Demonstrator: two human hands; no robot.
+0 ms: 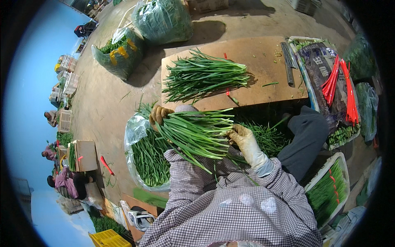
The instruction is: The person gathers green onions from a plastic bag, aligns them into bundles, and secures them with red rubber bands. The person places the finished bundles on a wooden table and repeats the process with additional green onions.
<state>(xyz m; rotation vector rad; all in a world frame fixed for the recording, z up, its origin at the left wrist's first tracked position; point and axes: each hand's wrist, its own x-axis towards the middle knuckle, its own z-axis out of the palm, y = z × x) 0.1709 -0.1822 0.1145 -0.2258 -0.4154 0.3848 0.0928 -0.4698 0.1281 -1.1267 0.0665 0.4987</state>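
My left hand [160, 116], in a brown-stained glove, grips a loose bunch of green garlic chives [194, 132] near its leafy end. At the bunch's pale stem ends is my right hand [242, 137], in a stained whitish glove, its fingertips bent against the stems; whether they pinch any is hard to tell. Beyond the hands, a larger pile of chives [206, 75] lies on a wooden board [262, 92], across a red tie [227, 91]. A dark flat blade or bar [287, 64] rests at the board's right end.
An open plastic bag of chives [151, 157] stands at left. To the right are red tie strips [348, 92] on a printed sack [321, 68], and a crate of tied chives [328, 188]. Filled bags [165, 21] stand on the floor beyond. Several people [66, 185] sit far left.
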